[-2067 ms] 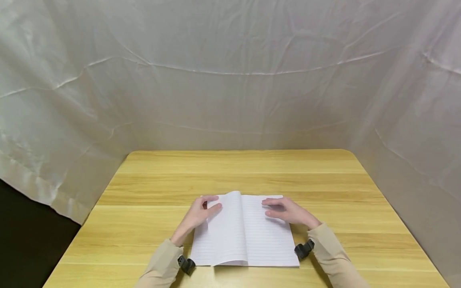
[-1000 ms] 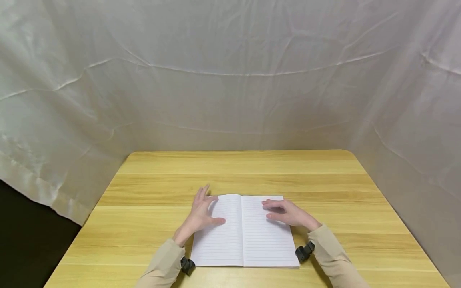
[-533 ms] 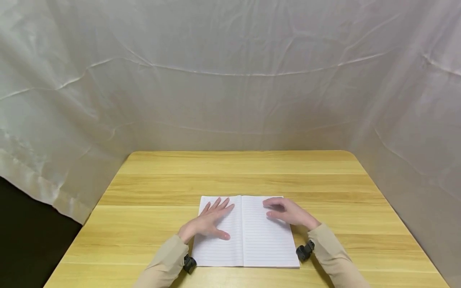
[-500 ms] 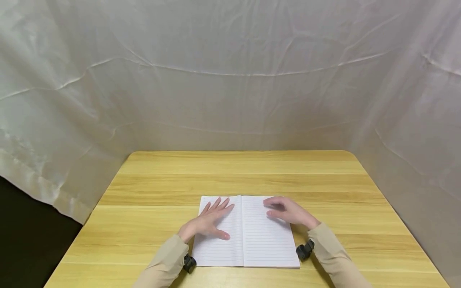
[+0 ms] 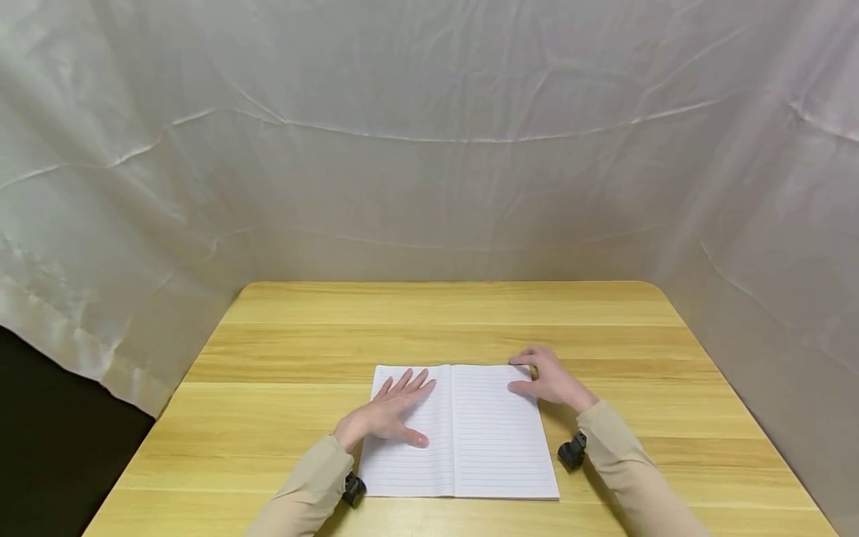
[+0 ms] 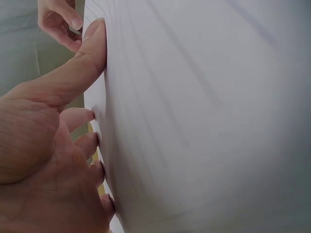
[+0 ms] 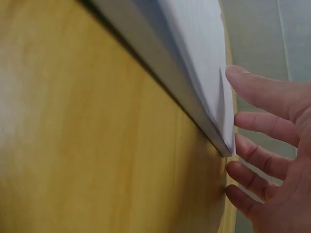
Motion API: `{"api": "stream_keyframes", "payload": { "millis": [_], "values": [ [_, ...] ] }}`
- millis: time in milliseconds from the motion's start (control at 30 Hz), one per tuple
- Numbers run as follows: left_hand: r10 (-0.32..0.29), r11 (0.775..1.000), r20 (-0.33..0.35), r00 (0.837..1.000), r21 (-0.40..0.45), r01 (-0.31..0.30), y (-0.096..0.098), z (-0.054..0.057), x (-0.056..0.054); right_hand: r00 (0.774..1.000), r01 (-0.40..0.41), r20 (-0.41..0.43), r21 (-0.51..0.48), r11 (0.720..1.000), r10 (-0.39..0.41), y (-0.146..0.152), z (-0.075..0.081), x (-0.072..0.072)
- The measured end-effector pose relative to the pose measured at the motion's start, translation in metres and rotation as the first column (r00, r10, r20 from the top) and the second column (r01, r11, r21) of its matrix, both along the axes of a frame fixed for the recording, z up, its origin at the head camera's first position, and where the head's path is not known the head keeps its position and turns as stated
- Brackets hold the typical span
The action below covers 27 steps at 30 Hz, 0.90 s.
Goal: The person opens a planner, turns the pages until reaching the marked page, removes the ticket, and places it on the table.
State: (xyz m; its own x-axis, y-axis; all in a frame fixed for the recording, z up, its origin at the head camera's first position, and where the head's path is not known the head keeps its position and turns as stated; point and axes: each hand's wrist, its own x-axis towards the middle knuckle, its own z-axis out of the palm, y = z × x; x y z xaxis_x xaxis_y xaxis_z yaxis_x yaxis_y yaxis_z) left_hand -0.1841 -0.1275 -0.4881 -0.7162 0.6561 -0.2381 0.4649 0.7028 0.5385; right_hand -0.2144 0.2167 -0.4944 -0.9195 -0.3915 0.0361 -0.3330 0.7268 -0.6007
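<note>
White and ruled, the notebook (image 5: 503, 447) lies open on the surface (image 5: 429, 321), the left hand (image 5: 391, 416) spread-fingered on its left page and the right hand (image 5: 549, 380) with fingers parted at the far right corner, where an uneven pinch on several sheets could crease or tear them.

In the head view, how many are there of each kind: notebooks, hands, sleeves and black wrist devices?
Notebooks: 1 (open notebook)
Hands: 2 (left hand, right hand)
Sleeves: 2 (left sleeve, right sleeve)
Black wrist devices: 2 (left device, right device)
Total: 7
</note>
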Motion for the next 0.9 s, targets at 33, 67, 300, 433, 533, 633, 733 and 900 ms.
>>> {"api": "stream_keyframes", "payload": {
  "millis": [33, 67, 300, 433, 533, 633, 733, 900],
  "values": [
    [0.000, 1.000, 0.001, 1.000, -0.002, 0.000, -0.0001, -0.0002, 0.0000, 1.000, 0.006, -0.001, 0.006, 1.000, -0.006, 0.0002, -0.0003, -0.0008],
    [0.000, 1.000, 0.002, 1.000, -0.004, 0.000, 0.0000, -0.0005, -0.0002, 1.000, 0.010, -0.008, 0.014, 1.000, -0.010, 0.0001, -0.0007, -0.0015],
    [0.002, 1.000, 0.008, 1.000, -0.006, -0.002, 0.0002, -0.0004, -0.0005, 0.999, 0.023, -0.037, 0.017, 1.000, -0.023, -0.0003, -0.0053, -0.0053],
    [0.002, 1.000, 0.014, 1.000, -0.004, -0.002, 0.0005, 0.0002, -0.0005, 0.999, 0.039, -0.036, -0.009, 0.999, -0.039, 0.0002, -0.0054, -0.0064],
    [0.002, 1.000, 0.013, 1.000, -0.003, -0.002, 0.0007, 0.0003, -0.0005, 0.998, 0.046, -0.052, -0.009, 0.999, -0.046, 0.0001, -0.0050, -0.0073],
    [0.003, 1.000, 0.011, 1.000, -0.003, -0.003, 0.0007, 0.0002, -0.0004, 0.996, 0.057, -0.065, -0.013, 0.998, -0.058, -0.0013, -0.0038, -0.0074],
    [0.003, 1.000, 0.010, 1.000, -0.003, -0.003, 0.0008, -0.0001, -0.0005, 0.995, 0.067, -0.071, -0.019, 0.998, -0.068, -0.0025, -0.0025, -0.0068],
    [0.002, 1.000, 0.013, 1.000, -0.002, -0.002, 0.0003, -0.0004, -0.0007, 0.994, 0.093, -0.061, -0.036, 0.995, -0.095, -0.0035, -0.0017, -0.0064]
  ]
}}
